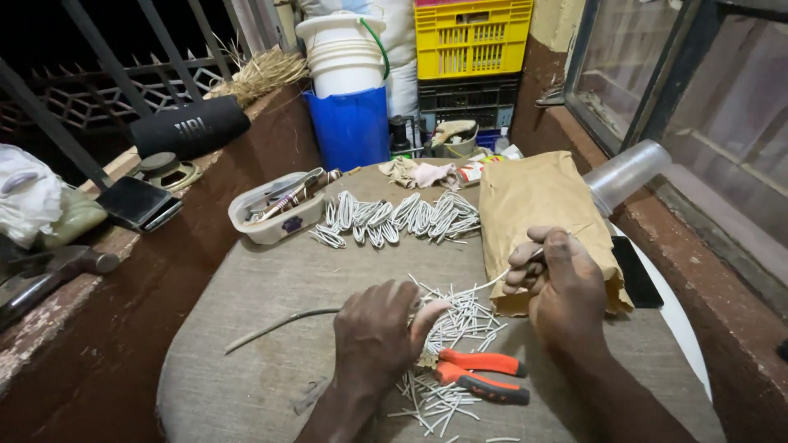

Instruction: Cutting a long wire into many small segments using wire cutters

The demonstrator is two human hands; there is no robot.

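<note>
Two bare hands work over a round table (246,328) covered in grey cloth, which fills most of the view. Behind it stand a yellow crate (472,37) on a dark crate (468,100), a white bucket (343,53) set on a blue bin (353,127), and a black cylindrical speaker (190,127) lying on the brick ledge at the left. A brown paper bag (542,205) lies flat on the right half of the table, with a clear plastic cup (625,174) tipped on its side at the bag's upper right corner.

The right hand (558,283) rests on the near edge of the bag, its fingers curled shut around one thin white wire piece (492,283) that runs out toward the left hand. The left hand (379,332) lies knuckles up on the cloth with the thumb pointing right; it closes over the end of a long grey cable (279,323) that trails off to the left.

A white plastic tub (275,215) of small tools sits at the far left of the table, and just beside it lies a row of bundled white wire loops (398,217). Between and below the hands lies a loose heap of short white wire pieces (468,320). Orange-handled pliers (480,376) lie on that heap, near the left wrist.
</note>
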